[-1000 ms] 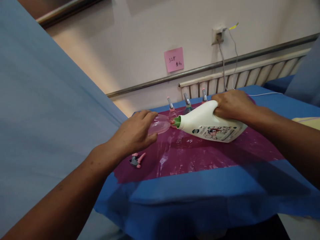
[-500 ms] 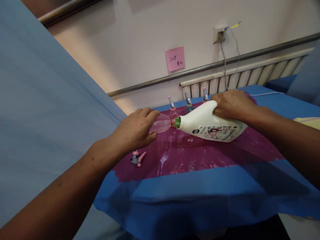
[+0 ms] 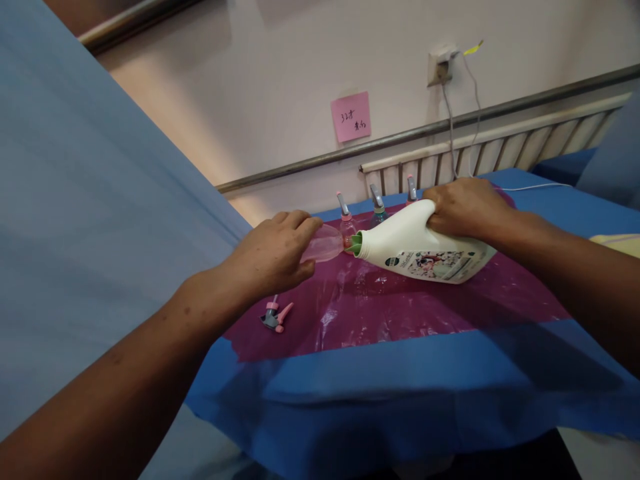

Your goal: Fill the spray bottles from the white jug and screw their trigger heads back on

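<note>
My left hand is closed around a clear pink spray bottle without its head, tilted with its neck to the right. By its handle, my right hand grips a large cream detergent jug, tipped on its side toward the left. The jug's green spout meets the mouth of the pink bottle; whether liquid is flowing I cannot make out. A grey and pink spray head lies on the magenta plastic sheet, below my left hand.
Behind the jug stand several spray bottles, among them a pink one and a teal one. A blue cloth covers the table. Along the wall run a radiator and a socket with a hanging cable. Pale blue fabric fills the left.
Hardly anything differs. The jug and the pink bottle keep their tilted, mouth-to-mouth position, and the view has shifted very slightly.
</note>
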`<state>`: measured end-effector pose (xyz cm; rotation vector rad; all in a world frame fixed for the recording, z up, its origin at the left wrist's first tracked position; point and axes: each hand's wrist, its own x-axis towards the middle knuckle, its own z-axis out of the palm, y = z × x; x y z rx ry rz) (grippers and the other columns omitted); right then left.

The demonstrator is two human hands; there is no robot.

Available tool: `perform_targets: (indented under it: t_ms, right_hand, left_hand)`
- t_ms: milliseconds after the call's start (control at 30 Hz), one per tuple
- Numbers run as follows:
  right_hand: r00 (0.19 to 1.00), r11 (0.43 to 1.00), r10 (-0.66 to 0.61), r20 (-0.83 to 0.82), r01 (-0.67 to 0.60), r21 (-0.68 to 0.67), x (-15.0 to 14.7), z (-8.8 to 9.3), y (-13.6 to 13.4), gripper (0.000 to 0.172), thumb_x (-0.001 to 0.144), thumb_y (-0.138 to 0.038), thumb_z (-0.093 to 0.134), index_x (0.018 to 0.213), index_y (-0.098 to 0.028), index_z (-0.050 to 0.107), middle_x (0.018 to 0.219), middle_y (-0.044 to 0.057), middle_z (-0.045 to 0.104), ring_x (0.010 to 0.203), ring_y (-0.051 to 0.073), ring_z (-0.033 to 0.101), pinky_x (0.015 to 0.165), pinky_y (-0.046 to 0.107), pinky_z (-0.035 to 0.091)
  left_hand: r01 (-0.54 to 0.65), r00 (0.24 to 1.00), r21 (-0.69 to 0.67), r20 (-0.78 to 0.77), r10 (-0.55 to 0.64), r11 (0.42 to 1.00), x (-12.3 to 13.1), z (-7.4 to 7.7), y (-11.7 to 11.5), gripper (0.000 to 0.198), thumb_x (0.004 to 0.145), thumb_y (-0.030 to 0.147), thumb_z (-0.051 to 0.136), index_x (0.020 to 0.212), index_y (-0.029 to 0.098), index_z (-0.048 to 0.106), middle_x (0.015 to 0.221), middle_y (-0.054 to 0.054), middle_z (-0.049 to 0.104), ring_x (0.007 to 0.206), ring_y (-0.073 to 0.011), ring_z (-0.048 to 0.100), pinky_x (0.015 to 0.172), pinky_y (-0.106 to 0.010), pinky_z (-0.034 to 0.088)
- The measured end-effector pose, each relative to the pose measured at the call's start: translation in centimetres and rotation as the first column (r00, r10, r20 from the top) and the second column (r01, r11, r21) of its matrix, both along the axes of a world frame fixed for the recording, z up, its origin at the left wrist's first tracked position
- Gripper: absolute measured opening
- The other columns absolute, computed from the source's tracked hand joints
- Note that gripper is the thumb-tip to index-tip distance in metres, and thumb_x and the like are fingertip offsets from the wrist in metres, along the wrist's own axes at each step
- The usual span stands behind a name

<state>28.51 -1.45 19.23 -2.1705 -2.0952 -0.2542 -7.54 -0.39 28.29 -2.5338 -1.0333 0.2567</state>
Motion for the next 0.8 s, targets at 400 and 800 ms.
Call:
perform_targets:
  t_ms: [400,800]
  right_hand:
    - [1.0,1.0,-0.001,0.02,0.001,-0.006,-0.01,-0.06,0.19,0.044,0.106,-0.043,0.056,0.13,-0.022,0.086,0.119,0.022,0.087,0.103,0.041,0.08,0.08,0.045,0.05]
    - [1.0,1.0,0.005,0.008,-0.005,0.011,0.07,-0.22,0.18,0.042,0.106,-0.044,0.057,0.127,-0.022,0.086,0.116,0.02,0.087,0.102,0.038,0.079,0.08,0.043,0.049]
  left_hand:
    - [-0.008,0.999,0.018,-0.036,0.009,1.0,0.53,0.15,0.13,0.068,0.098,0.025,0.074,0.164,0.016,0.06,0.161,-0.022,0.069,0.145,-0.0419,0.069,0.117,-0.053,0.059]
    - [0.006,0.998,0.033,-0.066,-0.003,0.999,0.8,0.25,0.11,0.065,0.097,0.024,0.072,0.161,0.017,0.061,0.161,-0.023,0.069,0.142,-0.0422,0.07,0.113,-0.054,0.06]
